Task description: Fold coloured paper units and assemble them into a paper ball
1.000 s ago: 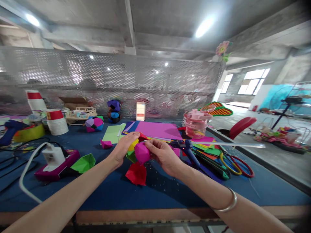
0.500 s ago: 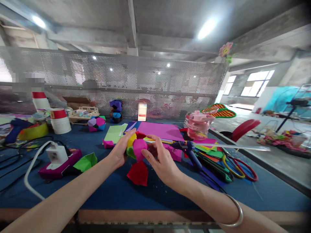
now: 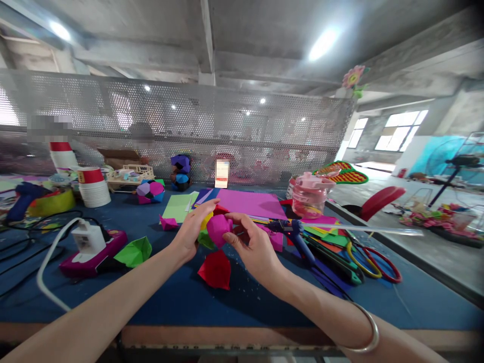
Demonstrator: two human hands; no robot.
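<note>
Above the blue mat, a folded-paper ball [image 3: 218, 231] with magenta, yellow, green and red faces is held between both hands. My left hand [image 3: 192, 227] wraps the yellow and green side, its fingers partly hidden behind the ball. On the other side, my right hand [image 3: 249, 239] pinches the magenta face between thumb and fingers. Just below lies a loose red folded-paper piece [image 3: 215, 269]. A blue glue gun [image 3: 297, 237] with a long clear glue stick rests beyond my right hand. Left of my left hand are a small magenta paper piece [image 3: 168, 223] and a green one [image 3: 135, 251].
Scissors [image 3: 372, 259] and a green-black utility knife [image 3: 336, 262] lie at the right by coloured paper. A pink jug [image 3: 308, 194] stands behind them. To the left are a purple power strip [image 3: 93, 257] with cables and stacked paper cups [image 3: 94, 189]. A lit phone [image 3: 221, 174] stands behind.
The ball has turned slightly and shifted a little right between my hands, so the yellow face shows less. My right fingers have closed around the magenta face's upper edge.
</note>
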